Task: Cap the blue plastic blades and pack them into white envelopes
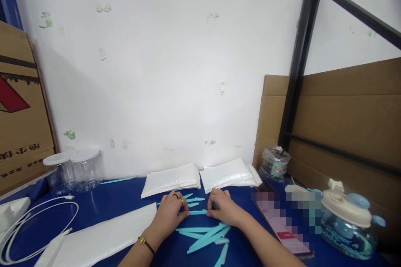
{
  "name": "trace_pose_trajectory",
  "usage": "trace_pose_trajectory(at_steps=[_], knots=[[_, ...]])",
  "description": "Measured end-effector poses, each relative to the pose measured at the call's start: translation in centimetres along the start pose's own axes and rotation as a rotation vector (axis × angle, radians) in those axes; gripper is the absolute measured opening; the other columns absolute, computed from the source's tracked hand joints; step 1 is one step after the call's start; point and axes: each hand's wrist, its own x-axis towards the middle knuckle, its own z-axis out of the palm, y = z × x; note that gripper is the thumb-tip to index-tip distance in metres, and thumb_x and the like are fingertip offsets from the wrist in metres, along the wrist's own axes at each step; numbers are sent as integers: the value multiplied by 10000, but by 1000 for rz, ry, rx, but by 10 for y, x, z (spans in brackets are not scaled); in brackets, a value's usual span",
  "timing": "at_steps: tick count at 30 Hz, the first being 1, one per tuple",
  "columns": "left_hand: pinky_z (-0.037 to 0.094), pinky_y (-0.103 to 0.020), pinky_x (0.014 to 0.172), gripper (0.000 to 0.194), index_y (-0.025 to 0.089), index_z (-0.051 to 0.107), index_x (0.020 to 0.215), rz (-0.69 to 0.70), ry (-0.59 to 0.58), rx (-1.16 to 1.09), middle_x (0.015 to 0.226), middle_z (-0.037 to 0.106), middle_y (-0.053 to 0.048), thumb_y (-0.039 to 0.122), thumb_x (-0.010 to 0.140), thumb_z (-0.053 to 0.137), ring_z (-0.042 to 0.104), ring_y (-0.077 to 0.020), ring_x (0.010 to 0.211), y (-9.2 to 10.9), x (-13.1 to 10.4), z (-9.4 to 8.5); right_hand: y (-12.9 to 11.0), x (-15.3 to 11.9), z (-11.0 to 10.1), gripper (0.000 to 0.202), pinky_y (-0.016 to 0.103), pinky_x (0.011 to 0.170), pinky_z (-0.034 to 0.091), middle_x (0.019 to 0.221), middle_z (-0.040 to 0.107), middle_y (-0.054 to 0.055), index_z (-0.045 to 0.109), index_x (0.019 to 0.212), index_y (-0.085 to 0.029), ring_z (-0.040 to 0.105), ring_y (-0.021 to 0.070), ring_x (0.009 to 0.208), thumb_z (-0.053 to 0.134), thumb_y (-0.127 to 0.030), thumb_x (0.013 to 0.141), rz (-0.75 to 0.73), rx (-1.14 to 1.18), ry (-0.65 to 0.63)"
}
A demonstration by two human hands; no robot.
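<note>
A slim turquoise eyebrow razor (pixel 197 212) lies level between my hands above the blue tabletop. The fingers and thumb of my left hand (pixel 171 213) are closed at one end of it. At its other end, my right hand (pixel 224 207) pinches with thumb and fingertips. Just in front of my hands, a loose pile of similar eyebrow razors (pixel 203 238) lies crossed over one another. Several more razors (pixel 196 199) rest beyond my hands, partly hidden by the left fingers.
Two stacks of white padded mailers (pixel 171 178) sit against the wall; a long white mailer (pixel 106 235) lies left. A white cable (pixel 77 212) and clear lidded jars (pixel 86 171) are farther left. On the right are a phone (pixel 285 229), a water bottle (pixel 347 225) and a wrapped cup (pixel 275 164).
</note>
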Motion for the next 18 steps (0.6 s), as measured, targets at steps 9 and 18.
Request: trace_pose_trajectory(at_steps=[9, 18], knots=[[300, -312, 785, 94, 263, 658, 762, -168, 96, 85, 905, 643, 8, 281, 785, 569, 517, -197, 948, -16, 2, -19, 26, -3, -28, 97, 339, 859, 277, 900, 592, 10, 654, 720, -205, 525, 192, 918, 694, -294, 723, 105, -14, 134], [331, -266, 772, 154, 261, 647, 855, -19, 13, -116, 900, 628, 16, 372, 795, 558, 540, -164, 881, 6, -6, -11, 28, -21, -40, 237, 392, 943, 243, 877, 559, -24, 703, 745, -220, 516, 166, 818, 762, -410, 615, 11, 122, -279]])
